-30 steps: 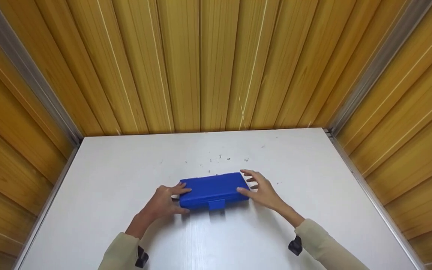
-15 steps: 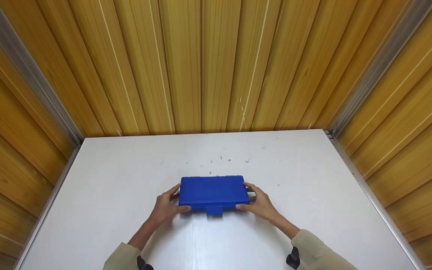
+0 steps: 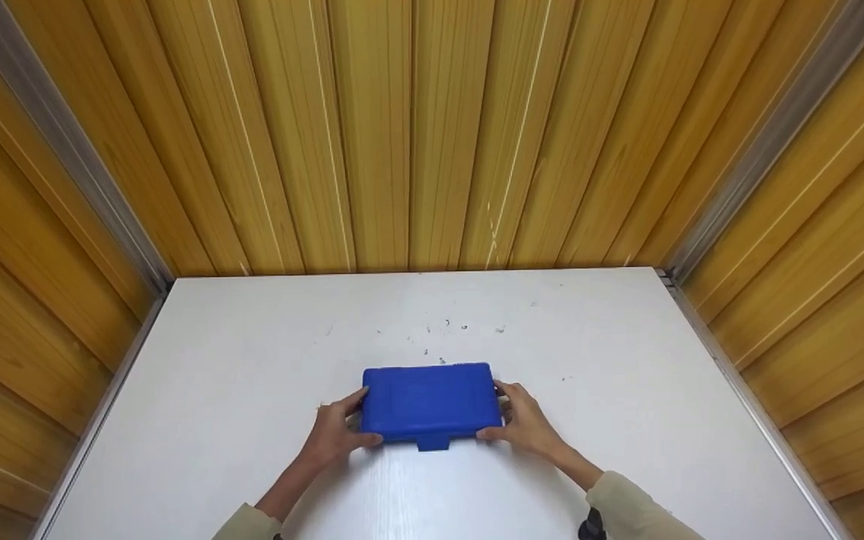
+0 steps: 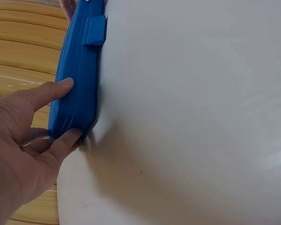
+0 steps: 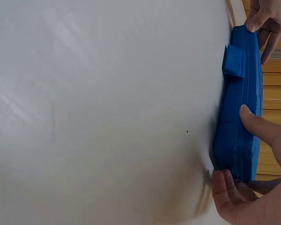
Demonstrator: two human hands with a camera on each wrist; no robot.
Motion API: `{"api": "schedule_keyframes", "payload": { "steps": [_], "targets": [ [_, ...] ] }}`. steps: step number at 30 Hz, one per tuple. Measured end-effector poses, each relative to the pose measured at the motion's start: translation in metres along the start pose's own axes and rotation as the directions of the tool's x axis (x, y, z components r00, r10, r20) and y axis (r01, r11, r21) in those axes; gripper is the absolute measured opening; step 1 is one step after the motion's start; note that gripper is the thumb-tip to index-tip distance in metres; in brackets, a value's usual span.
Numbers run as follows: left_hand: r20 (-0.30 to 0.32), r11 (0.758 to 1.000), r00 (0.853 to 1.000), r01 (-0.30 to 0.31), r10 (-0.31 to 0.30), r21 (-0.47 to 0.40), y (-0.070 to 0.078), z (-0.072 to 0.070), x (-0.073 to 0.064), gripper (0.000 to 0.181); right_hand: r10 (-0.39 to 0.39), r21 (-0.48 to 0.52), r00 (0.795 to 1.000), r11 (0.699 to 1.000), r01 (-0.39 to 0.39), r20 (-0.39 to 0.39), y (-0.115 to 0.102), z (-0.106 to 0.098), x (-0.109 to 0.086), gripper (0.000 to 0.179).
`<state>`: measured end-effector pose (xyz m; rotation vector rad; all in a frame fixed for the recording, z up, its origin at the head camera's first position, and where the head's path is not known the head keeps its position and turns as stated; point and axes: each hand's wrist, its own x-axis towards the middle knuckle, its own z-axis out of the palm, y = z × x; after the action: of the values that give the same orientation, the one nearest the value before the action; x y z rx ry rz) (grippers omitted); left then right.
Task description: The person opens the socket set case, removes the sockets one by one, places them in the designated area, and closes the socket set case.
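Blue box [image 3: 432, 401] between the fingers [image 4: 64, 144] of the left hand [image 3: 333, 435] and right hand [image 3: 528, 429], over the worktop [image 3: 252, 337]: both sets clamp its ends, thumbs [image 5: 258, 124] in front. Askew a second ago, right fingers loose, it is now square, so the hold seems evenly shared.

The blue case [image 3: 432, 403] hides its inside from view.

Small booth-like work bay, type of building unclear, white table [image 3: 237, 360] before me, wood-patterned walls [image 3: 372, 135] on three sides, grey metal strips [image 3: 70, 142] along the corners.
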<state>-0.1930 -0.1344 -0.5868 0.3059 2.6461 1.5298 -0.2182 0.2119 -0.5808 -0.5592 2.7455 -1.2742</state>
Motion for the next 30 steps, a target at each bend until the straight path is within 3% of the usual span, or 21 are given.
{"api": "schedule_keyframes", "payload": {
  "steps": [4,9,14,24,27,30],
  "targets": [
    [0.024,1.0,1.0,-0.018,0.018,-0.003,-0.004,-0.005,0.001,0.087,0.026,0.056,0.998,0.998,-0.029,0.049,0.005,-0.005,0.001,0.092],
    [0.108,0.999,0.993,-0.046,0.046,-0.001,-0.009,-0.012,0.008,0.106,0.135,0.163,0.979,0.974,-0.159,0.154,0.007,-0.011,0.002,0.096],
    [0.2,0.995,0.975,-0.1,0.093,0.026,-0.013,-0.016,0.016,0.12,0.109,0.187,0.976,0.972,-0.144,0.187,0.01,-0.014,0.001,0.096],
    [0.163,0.971,0.976,-0.173,0.146,0.165,-0.02,-0.026,0.028,0.115,0.057,0.167,0.98,0.982,-0.089,0.191,0.01,-0.015,0.002,0.093],
    [0.165,0.973,0.975,-0.172,0.146,0.152,-0.021,-0.03,0.03,0.112,0.045,0.162,0.978,0.984,-0.079,0.205,0.01,-0.016,0.002,0.095],
    [0.18,0.986,0.978,-0.128,0.107,0.105,-0.021,-0.034,0.032,0.109,0.044,0.157,0.977,0.985,-0.077,0.208,0.01,-0.017,0.001,0.096]
  ]
}}
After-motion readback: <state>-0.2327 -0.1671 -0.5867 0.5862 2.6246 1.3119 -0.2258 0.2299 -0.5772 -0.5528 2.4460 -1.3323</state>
